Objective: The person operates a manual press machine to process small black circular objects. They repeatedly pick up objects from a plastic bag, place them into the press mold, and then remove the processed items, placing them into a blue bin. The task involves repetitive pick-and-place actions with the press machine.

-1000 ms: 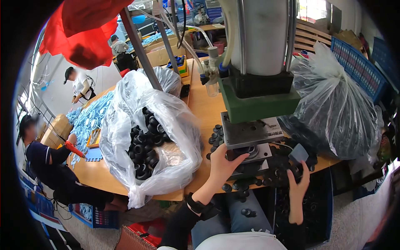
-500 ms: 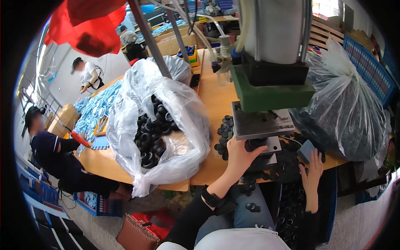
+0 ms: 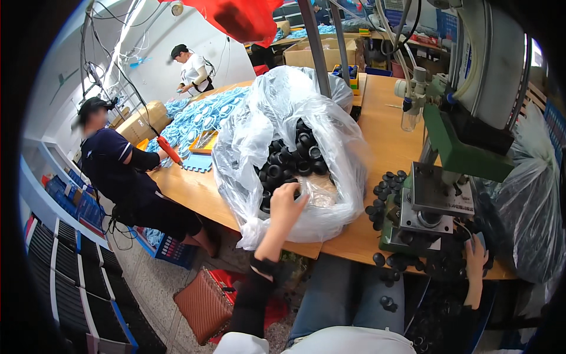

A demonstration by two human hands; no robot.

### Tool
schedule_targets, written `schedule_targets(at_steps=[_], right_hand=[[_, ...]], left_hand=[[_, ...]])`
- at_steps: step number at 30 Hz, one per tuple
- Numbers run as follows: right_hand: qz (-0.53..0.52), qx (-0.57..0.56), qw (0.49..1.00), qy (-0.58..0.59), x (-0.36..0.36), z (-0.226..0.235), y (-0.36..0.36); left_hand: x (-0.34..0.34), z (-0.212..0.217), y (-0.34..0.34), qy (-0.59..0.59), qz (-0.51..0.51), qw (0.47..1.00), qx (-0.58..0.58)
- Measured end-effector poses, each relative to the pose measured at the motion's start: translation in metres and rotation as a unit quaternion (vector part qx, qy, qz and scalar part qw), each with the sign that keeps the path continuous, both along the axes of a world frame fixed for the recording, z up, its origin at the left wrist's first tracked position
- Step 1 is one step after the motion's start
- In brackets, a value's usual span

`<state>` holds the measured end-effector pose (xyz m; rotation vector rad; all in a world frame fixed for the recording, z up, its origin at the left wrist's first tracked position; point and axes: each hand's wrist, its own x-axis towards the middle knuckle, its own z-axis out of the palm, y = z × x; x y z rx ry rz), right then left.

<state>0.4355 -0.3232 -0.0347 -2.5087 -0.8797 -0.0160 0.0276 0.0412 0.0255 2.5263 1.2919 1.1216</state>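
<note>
Black rings (image 3: 274, 171) lie in an open clear bag (image 3: 348, 194) near the table's (image 3: 383, 127) front edge, at the fingertips of the half-curled left hand (image 3: 285, 206), whose grip cannot be told. Well apart, beyond the green press (image 3: 477, 147) along that edge, the right hand (image 3: 474, 259), grip likewise unclear, adjoins a blue-grey pad (image 3: 480, 240).

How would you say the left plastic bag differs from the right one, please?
The left bag lies open with black rings showing, while the right bag is gathered toward its top. The left hand is at the left bag's opening; no hand is in the right bag. Both are see-through plastic.
</note>
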Motion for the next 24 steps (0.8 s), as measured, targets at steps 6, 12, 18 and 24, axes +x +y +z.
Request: schedule_targets(at_steps=[6,12,18,24], right_hand=[[0.142,0.298,0.943,-0.042,-0.089,0.044,0.044],[0.146,0.495,0.818,0.255,-0.113,0.073,0.113],[0.211,0.458,0.844,0.183,-0.096,0.077,0.126],[0.147,0.279,0.949,0.019,-0.098,0.063,0.127]], left_hand=[[-0.015,-0.035,0.053,0.163,0.025,0.985,-0.058],[-0.013,-0.044,0.054,-0.015,-0.031,0.999,-0.022],[0.003,-0.001,0.017,-0.384,-0.104,0.827,-0.397],[0.061,0.024,-0.058,-0.435,-0.245,0.64,-0.584]])
